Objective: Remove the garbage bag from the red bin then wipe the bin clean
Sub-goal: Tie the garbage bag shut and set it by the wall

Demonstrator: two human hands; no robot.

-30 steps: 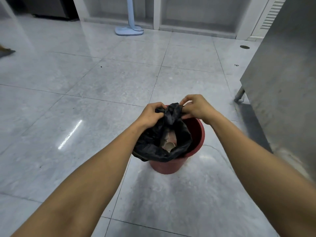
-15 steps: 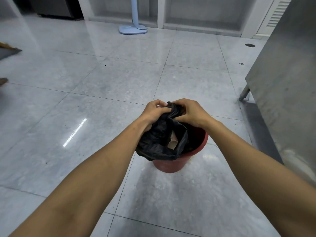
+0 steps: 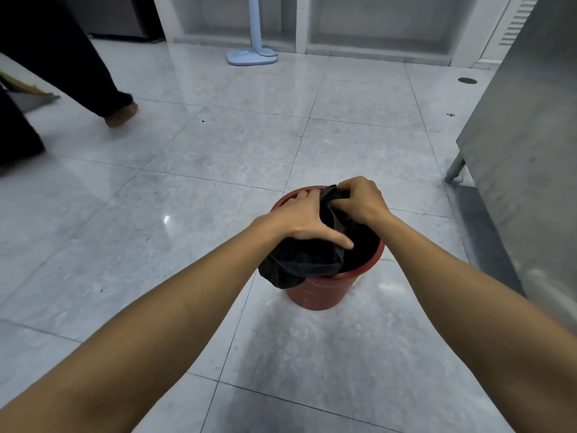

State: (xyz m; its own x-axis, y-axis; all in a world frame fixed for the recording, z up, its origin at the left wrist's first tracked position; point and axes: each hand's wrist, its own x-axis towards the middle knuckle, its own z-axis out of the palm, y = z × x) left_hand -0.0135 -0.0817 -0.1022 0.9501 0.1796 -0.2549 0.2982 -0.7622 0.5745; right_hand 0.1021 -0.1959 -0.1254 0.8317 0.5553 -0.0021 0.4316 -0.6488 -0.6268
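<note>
Over the bin, both hands are closed on the bag. The left hand is laid across the bag's gathered black plastic, thumb stretched over it and fingertips reaching the far rim. The right hand is pinched shut on a bunched fold of the bag at the far side. The 2 hands are held close together, nearly touching. The bag is still seated in the red bin, with its near-left edge draped over the rim.

The bin is stood on a floor of large glossy grey tiles, marked by dark grout lines, a few specks and reflected light. A steel cabinet on a slanted leg is seen to the right, near the bin. A pale blue stand base is set at the far wall, before white-framed recesses. At the left, another person's dark trouser leg and shoe are seen, blurred. No writing can be read.
</note>
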